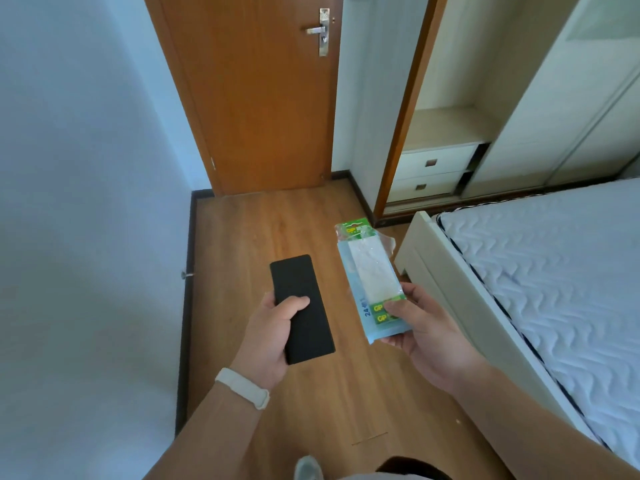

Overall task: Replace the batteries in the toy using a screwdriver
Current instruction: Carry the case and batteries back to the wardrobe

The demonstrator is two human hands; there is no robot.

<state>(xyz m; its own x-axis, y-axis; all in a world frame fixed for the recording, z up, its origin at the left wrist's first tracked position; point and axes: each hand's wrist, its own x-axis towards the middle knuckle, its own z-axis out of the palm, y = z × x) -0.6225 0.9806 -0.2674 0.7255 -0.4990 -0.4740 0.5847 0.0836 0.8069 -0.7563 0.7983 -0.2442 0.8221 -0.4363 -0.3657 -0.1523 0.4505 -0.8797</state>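
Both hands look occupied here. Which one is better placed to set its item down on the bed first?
Right, probably. The right hand holds the battery pack nearest the bed, which lies on that side. The left hand grips the black flat case over the floor, toward the wall.

Closed wooden door with metal handle ahead. Wood-plank floor below. Open wardrobe containing two white drawers. Bed with quilted mattress at right.
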